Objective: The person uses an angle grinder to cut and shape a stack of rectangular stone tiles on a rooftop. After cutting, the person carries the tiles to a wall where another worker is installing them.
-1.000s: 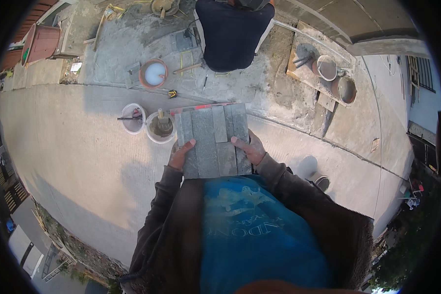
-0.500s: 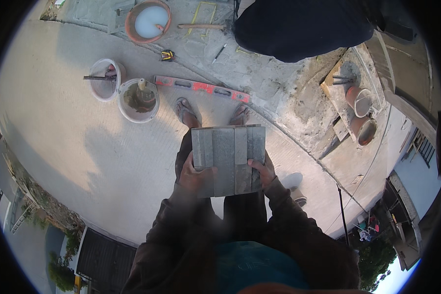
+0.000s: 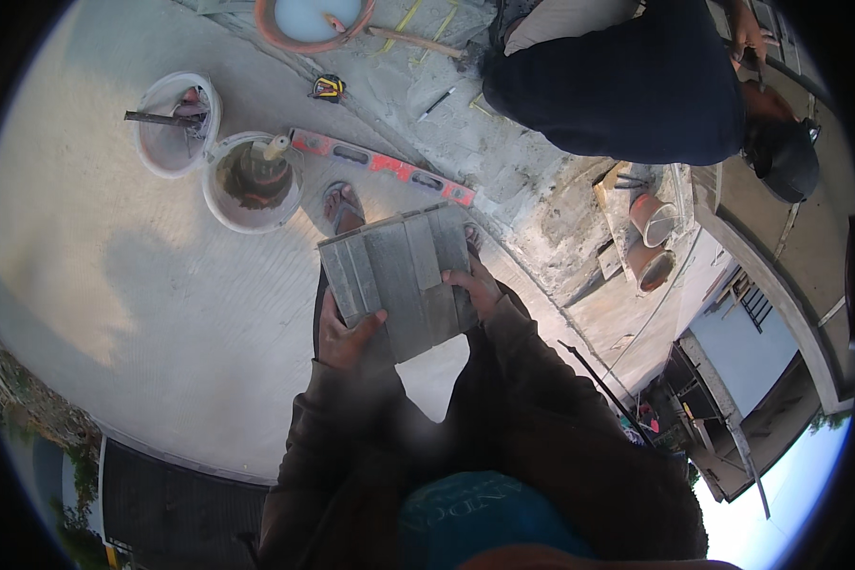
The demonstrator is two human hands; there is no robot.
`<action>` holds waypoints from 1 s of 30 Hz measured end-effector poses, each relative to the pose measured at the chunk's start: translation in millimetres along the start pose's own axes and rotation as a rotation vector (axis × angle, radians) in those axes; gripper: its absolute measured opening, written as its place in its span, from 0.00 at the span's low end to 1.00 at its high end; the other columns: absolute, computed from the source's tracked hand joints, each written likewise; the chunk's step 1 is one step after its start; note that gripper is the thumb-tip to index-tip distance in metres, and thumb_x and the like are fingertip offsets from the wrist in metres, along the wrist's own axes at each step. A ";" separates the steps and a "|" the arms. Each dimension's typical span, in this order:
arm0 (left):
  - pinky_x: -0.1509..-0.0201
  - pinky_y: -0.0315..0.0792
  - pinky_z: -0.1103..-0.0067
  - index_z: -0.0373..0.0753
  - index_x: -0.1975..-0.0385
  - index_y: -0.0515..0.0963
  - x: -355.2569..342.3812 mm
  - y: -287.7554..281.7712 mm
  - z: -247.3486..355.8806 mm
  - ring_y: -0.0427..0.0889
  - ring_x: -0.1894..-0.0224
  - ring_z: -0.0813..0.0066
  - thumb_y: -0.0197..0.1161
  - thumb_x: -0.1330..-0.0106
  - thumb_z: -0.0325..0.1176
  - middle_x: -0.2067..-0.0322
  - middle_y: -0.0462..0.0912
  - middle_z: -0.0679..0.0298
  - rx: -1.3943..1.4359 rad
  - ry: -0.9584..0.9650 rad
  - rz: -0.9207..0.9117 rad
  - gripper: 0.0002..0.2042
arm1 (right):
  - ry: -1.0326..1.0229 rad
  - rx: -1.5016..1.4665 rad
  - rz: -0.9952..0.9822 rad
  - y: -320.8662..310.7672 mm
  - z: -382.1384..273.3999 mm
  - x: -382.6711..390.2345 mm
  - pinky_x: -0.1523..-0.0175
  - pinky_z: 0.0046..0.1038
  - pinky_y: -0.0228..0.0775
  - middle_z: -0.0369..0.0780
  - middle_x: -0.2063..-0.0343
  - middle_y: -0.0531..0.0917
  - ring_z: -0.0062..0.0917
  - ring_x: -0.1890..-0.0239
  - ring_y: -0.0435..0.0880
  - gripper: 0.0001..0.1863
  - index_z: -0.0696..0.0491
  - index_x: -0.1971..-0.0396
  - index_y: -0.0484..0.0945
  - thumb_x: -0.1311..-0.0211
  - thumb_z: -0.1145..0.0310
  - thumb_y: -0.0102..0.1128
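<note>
Between my hands, in front of my legs, is a square grey stone cladding tile (image 3: 401, 280) made of long strips at uneven heights, its strips running away from me. It sits tilted, its left side turned a little nearer to me. My left hand (image 3: 345, 334) grips the near left edge, thumb on the face. At the right edge my right hand (image 3: 477, 288) holds on in the same way, thumb over the strips; the fingers of both hands are largely hidden beneath. Past the tile's far edge show my feet in sandals, by a red spirit level (image 3: 382, 165) on the ground.
To the left stand a white bucket with mortar (image 3: 254, 185) and a white bucket with tools (image 3: 176, 123). Farther off are a tape measure (image 3: 328, 88), a basin of whitish liquid (image 3: 315, 21) and a hammer (image 3: 418, 41). A co-worker (image 3: 627, 90) bends over at far right, near clay-coloured buckets (image 3: 653, 220).
The tile has shifted left in view and turned anticlockwise, still in both hands. The whole view has swung, and more of the co-worker now shows, including a hand and dark headwear.
</note>
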State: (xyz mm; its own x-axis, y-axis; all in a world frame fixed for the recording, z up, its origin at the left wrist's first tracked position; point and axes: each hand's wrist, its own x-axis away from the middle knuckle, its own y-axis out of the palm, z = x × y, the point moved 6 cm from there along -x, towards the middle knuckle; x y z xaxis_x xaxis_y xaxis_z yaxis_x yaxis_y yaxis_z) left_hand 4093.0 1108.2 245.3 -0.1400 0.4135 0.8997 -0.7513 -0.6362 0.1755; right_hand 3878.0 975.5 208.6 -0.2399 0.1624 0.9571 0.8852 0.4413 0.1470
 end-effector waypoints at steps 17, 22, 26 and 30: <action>0.40 0.72 0.69 0.33 0.38 0.67 -353.7 71.2 -83.9 0.77 0.44 0.65 0.76 0.44 0.34 0.45 0.77 0.56 0.547 0.162 0.375 0.35 | -0.319 0.834 0.025 -103.7 -206.1 -350.7 0.36 0.35 0.66 0.53 0.42 0.75 0.39 0.40 0.75 0.52 0.61 0.35 0.67 0.59 0.49 0.77; 0.38 0.66 0.69 0.35 0.43 0.72 -435.7 88.0 -60.2 0.76 0.44 0.69 0.77 0.44 0.37 0.49 0.79 0.59 0.640 0.197 0.297 0.30 | -0.538 1.179 0.044 -66.7 -270.1 -408.3 0.41 0.34 0.69 0.45 0.48 0.80 0.34 0.47 0.79 0.43 0.60 0.39 0.70 0.52 0.53 0.76; 0.38 0.64 0.67 0.34 0.45 0.72 -486.8 93.2 -60.5 0.75 0.44 0.71 0.78 0.44 0.39 0.48 0.78 0.61 0.637 0.129 0.255 0.30 | -0.517 1.027 -0.079 -65.4 -283.0 -450.1 0.39 0.35 0.68 0.47 0.45 0.77 0.34 0.43 0.76 0.46 0.60 0.37 0.69 0.53 0.49 0.76; 0.43 0.65 0.69 0.34 0.45 0.72 -505.1 89.9 -61.2 0.75 0.47 0.74 0.78 0.44 0.39 0.49 0.79 0.63 0.659 0.110 0.338 0.30 | -0.546 1.156 -0.057 -52.9 -291.0 -466.9 0.39 0.36 0.68 0.47 0.45 0.77 0.35 0.42 0.76 0.45 0.60 0.37 0.69 0.52 0.50 0.75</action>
State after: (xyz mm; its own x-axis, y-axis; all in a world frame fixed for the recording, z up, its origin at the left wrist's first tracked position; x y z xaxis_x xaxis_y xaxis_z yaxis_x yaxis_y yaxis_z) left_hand 4056.7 881.9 -217.8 -0.3842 0.1675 0.9079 -0.1193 -0.9842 0.1311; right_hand 4059.2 619.6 -173.4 -0.6408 0.3366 0.6899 0.0743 0.9217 -0.3808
